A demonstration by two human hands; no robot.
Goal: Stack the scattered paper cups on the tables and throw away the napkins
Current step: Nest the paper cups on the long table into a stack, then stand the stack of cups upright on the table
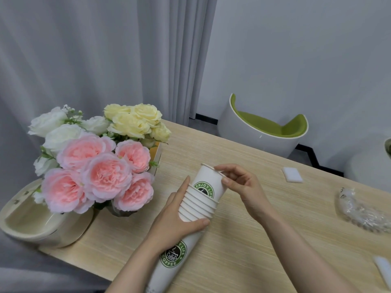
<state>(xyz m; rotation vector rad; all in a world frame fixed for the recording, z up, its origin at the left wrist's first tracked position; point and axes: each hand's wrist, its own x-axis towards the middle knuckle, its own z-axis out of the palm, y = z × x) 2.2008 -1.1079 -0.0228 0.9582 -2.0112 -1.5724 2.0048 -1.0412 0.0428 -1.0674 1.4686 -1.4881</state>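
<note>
A tilted stack of white paper cups [197, 205] with green coffee logos hangs over the wooden table [254, 229]. My left hand [179, 218] grips the stack around its middle, thumb across the front. My right hand [239, 182] pinches the rim of the top cup [208, 180], which sits partly nested in the stack. A folded white napkin [292, 175] lies on the table at the far right. Another white napkin [384, 271] shows at the lower right edge.
A bouquet of pink, white and yellow flowers [95, 161] stands at the table's left end. A cream chair [31, 225] is beside it. Crumpled clear plastic wrap [361, 210] lies at the right. A white and green chair [264, 132] stands behind the table.
</note>
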